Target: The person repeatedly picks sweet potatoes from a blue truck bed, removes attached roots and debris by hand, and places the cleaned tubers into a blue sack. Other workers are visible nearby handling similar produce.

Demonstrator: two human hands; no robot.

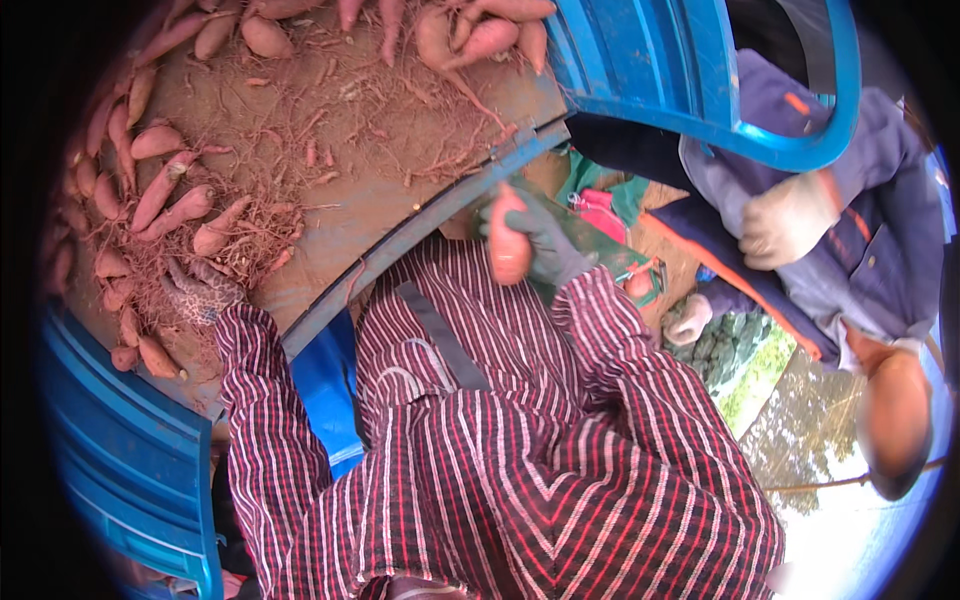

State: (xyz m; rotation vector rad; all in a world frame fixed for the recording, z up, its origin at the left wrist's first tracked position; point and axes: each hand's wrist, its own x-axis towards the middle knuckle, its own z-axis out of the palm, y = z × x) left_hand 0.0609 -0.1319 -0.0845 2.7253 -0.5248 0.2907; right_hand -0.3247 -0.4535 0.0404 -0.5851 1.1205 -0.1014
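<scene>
My right hand (541,236), in a grey-green glove, grips an orange-red sweet potato (509,244) beside the striped garment over my lap, just off the truck bed's edge. My left hand (201,291), in a patterned glove, rests among thin roots and sweet potatoes on the dirt-covered truck bed (330,232). Its fingers are partly hidden by roots, and I cannot tell whether they hold anything. Near it lie a sweet potato (219,227) with trailing roots and several others. Beneath my right hand is a green mesh bag (619,259).
Blue metal side panels (645,67) flank the bed at the upper right and lower left. Another person (862,217) in a dark blue jacket and light gloves is at the right. More sweet potatoes (491,37) lie along the bed's far side. A pink object (600,214) lies near the mesh.
</scene>
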